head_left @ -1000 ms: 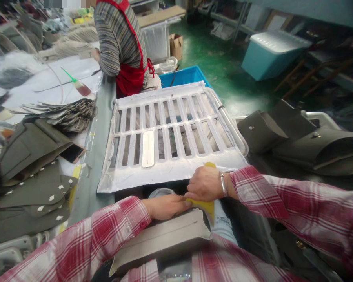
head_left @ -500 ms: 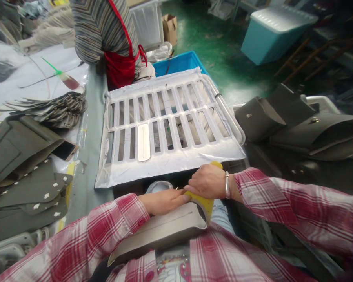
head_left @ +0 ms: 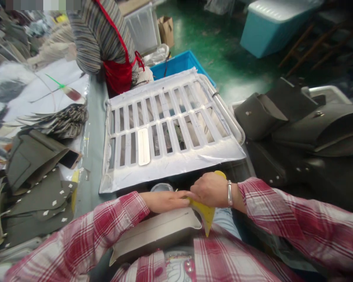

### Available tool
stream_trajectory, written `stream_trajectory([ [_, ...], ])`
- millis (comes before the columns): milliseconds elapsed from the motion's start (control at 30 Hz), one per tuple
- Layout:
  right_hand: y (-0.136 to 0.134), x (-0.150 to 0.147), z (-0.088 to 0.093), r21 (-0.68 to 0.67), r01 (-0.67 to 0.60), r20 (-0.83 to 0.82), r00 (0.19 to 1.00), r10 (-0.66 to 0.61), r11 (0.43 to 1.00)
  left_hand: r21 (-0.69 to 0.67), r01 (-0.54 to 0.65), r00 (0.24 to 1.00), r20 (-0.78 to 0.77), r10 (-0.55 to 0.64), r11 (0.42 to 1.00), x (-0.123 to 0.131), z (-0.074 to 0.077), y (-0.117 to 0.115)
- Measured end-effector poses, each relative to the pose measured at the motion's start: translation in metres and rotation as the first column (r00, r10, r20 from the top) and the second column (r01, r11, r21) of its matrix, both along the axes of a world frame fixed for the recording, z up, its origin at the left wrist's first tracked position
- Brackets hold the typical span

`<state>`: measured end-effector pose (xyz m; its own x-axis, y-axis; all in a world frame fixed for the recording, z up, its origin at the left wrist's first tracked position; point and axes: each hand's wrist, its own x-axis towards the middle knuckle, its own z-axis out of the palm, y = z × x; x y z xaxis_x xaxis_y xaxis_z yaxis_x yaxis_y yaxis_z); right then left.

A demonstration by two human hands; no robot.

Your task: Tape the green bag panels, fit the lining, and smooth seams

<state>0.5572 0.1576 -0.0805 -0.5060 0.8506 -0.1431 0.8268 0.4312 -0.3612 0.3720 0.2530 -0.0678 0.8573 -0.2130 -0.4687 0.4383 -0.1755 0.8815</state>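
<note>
My right hand [head_left: 209,190] is closed around a yellow scraper-like tool [head_left: 206,216]. Its rounded end sticks out above the fist, and a wide thin edge points down. On my lap lies a long grey leather-like bag piece [head_left: 157,229] with a pale upper face and a dark line along it. My left hand [head_left: 166,201] rests flat along the far edge of this piece, fingers stretched toward the right hand and touching it. In front stands a white slatted rack [head_left: 170,160], with one pale rounded strip [head_left: 144,147] lying on it.
Grey bag parts [head_left: 44,196] and stacked straps [head_left: 59,117] cover the left table, near a green-tipped bottle [head_left: 72,93]. Finished-looking grey bags [head_left: 317,125] lie at right. A person in a red apron [head_left: 117,76] is beyond the rack, beside a blue bin [head_left: 182,64].
The yellow tool has shifted off the right end of the bag piece, and its edge now shows more fully. My right hand is slightly lower and farther right. The left hand stays flat.
</note>
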Motion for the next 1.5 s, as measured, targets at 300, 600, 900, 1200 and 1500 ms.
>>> stream_trajectory([
  [300, -0.075, 0.044, -0.022, -0.524, 0.482, -0.248, 0.702, -0.668, 0.702, 0.112, 0.018, 1.0, -0.015, -0.016, 0.993, -0.003, -0.005, 0.007],
  [600, -0.115, 0.026, 0.001, -0.898, -0.207, -0.438, 0.352, -0.827, 0.388, 0.243, 0.025, 1.0, 0.012, -0.029, 0.97, 0.003, 0.009, -0.007],
  [900, -0.084, 0.003, 0.0, -0.851, -0.402, -0.517, 0.521, -0.679, 0.339, 0.698, -0.138, 0.99, 0.075, 0.12, 0.703, -0.029, 0.033, -0.056],
  [1200, -0.066, 0.006, 0.012, -0.915, -0.21, -0.39, 0.68, -0.621, 0.344, 0.878, -0.17, 0.985, 0.146, 0.089, 0.448, -0.02, 0.017, -0.08],
  [1500, -0.061, 0.002, 0.013, -0.933, -0.201, -0.353, 0.673, -0.65, 0.298, 0.862, -0.213, 0.974, 0.227, 0.026, 0.459, -0.03, 0.016, -0.08],
])
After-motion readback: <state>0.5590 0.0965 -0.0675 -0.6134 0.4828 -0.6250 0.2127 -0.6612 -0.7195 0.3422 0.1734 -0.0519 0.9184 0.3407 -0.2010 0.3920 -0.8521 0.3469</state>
